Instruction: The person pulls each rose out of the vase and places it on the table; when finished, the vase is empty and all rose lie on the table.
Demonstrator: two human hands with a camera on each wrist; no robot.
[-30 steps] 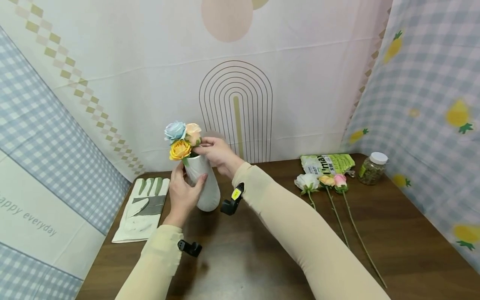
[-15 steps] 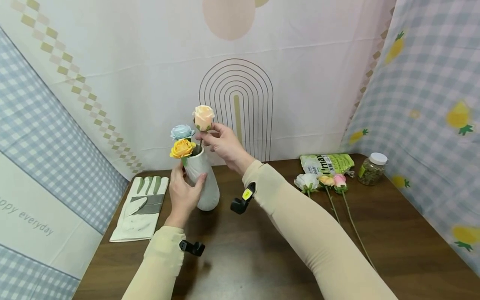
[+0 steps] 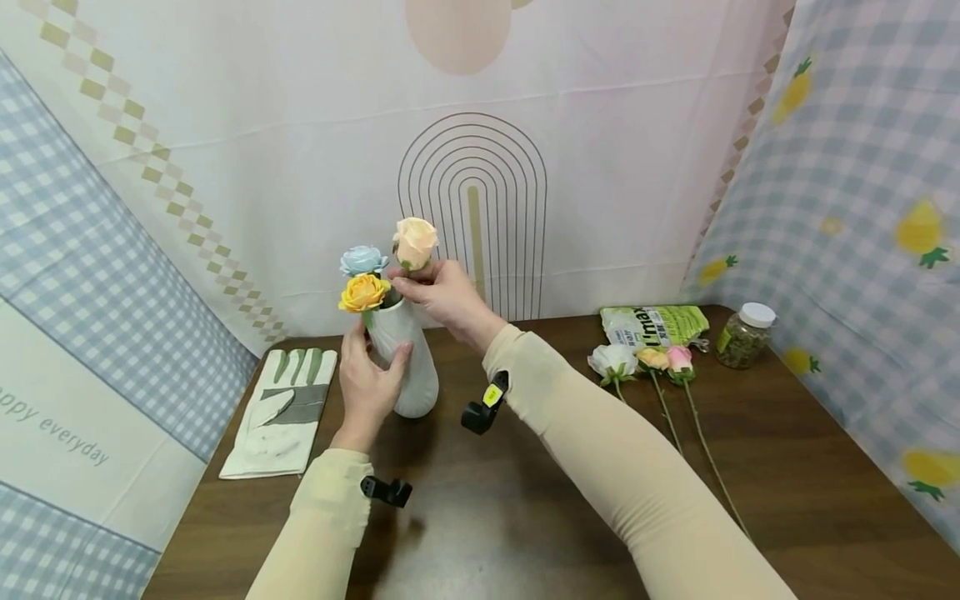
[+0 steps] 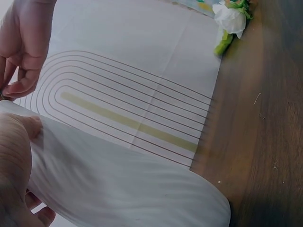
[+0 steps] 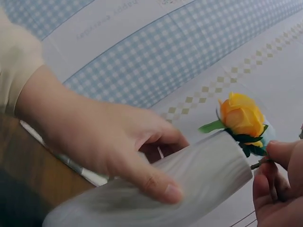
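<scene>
My left hand [image 3: 369, 382] grips the side of a white vase [image 3: 417, 375], which tilts a little to the left on the table. A blue rose [image 3: 363, 260] and a yellow rose [image 3: 364, 292] lean out over the left of its mouth. Just above the rim, my right hand [image 3: 454, 302] pinches the stem of a peach rose [image 3: 415, 242], whose bloom stands higher than the other two. In the right wrist view a short piece of stem [image 5: 258, 165] shows between the pinching fingers and the vase mouth; its lower end is hidden inside.
A white and grey glove [image 3: 281, 414] lies left of the vase. On the right lie a white rose [image 3: 613, 362], a yellow-orange rose [image 3: 652, 359] and a pink rose [image 3: 679, 359]. Behind them are a green packet [image 3: 654, 326] and a lidded jar [image 3: 744, 336]. Patterned cloth [image 3: 322, 100] hangs behind.
My right hand has lifted the peach rose up and right, away from the blue and yellow blooms, then lowered slightly. The left hand keeps its hold on the vase.
</scene>
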